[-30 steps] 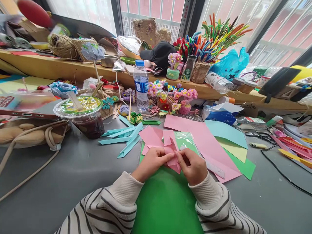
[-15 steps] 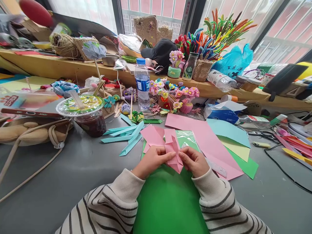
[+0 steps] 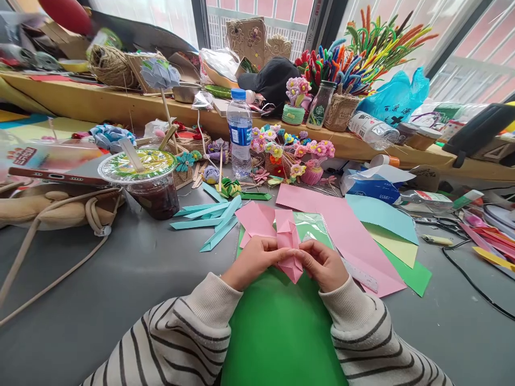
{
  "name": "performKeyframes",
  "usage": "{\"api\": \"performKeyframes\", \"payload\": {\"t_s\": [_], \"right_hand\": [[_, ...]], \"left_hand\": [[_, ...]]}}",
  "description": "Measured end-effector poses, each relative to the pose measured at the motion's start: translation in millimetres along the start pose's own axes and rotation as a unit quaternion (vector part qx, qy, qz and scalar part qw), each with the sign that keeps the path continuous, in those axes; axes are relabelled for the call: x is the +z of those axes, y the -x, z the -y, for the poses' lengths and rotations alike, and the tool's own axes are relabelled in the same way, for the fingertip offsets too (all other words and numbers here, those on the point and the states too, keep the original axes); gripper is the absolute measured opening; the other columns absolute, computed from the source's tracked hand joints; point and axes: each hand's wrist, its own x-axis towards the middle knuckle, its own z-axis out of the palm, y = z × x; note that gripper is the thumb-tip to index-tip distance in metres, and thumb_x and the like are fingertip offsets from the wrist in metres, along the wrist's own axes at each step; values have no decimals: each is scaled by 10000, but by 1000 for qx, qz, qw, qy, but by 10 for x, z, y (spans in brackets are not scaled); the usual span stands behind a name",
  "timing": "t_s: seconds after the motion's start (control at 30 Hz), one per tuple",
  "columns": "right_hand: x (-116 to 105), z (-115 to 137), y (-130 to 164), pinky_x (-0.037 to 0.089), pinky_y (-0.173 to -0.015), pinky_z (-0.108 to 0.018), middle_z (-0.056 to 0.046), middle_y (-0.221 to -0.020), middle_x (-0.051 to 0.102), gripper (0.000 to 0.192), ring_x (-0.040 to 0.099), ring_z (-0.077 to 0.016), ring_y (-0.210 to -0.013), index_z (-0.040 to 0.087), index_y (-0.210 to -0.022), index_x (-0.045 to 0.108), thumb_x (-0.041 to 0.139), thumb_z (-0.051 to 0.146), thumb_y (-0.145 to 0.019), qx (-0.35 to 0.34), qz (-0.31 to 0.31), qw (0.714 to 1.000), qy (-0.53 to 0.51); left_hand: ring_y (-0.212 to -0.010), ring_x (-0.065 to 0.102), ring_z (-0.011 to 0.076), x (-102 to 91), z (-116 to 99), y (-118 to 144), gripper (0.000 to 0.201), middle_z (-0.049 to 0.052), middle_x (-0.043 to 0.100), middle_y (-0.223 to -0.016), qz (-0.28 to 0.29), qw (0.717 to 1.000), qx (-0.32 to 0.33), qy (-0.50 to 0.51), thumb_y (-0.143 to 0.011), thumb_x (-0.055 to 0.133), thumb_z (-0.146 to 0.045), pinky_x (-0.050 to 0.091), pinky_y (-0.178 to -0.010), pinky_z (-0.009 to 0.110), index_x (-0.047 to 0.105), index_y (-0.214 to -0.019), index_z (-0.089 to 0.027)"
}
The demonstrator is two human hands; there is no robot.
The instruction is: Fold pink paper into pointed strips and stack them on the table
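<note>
Between my two hands is a piece of folded pink paper (image 3: 290,269), narrow, with a pointed lower end and creased flaps. My left hand (image 3: 259,261) is closed on its left edge, thumb lying across the front. From the other side my right hand (image 3: 325,262) pinches the right edge, its thumb meeting the left thumb near the middle. The fingers behind the paper are partly hidden. Just behind it, another pink paper piece (image 3: 253,217) lies on a clear plastic sleeve (image 3: 317,222) with green showing through. Below my hands stretches a smooth green surface (image 3: 281,332).
Folded light-blue strips (image 3: 217,220) lie to the left, near a lidded cup of dark drink (image 3: 151,195). A water bottle (image 3: 240,136) stands behind. Pink sheet (image 3: 338,225), blue sheet (image 3: 382,214) and a clear ruler (image 3: 362,274) lie right; scissors (image 3: 442,222) farther off.
Both thumbs have come together across the front of the folded pink paper, and its right flap now looks pressed in narrower. The whole view has shifted slightly.
</note>
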Motion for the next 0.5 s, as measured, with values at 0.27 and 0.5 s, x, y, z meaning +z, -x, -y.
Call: {"api": "performKeyframes", "payload": {"t_s": [0.27,0.5], "right_hand": [[5,16,7,244,-332,-176,63,-461,423,203,325,-35,-369,153,-637,515,592,340,-641,-7,-8,1000,-1],[-6,7,38,404,-404,-208,12,-545,540,255,483,-86,-442,157,-768,553,625,337,-604,-58,-29,995,70]], "left_hand": [[-531,441,80,5,-21,16,279,11,535,-577,3,999,1,38,-628,572,-365,335,-480,179,598,-611,-88],[-583,498,96,9,-19,29,262,21,573,-657,-83,986,-6,141,-642,574,-352,397,-551,204,593,-713,-101]]}}
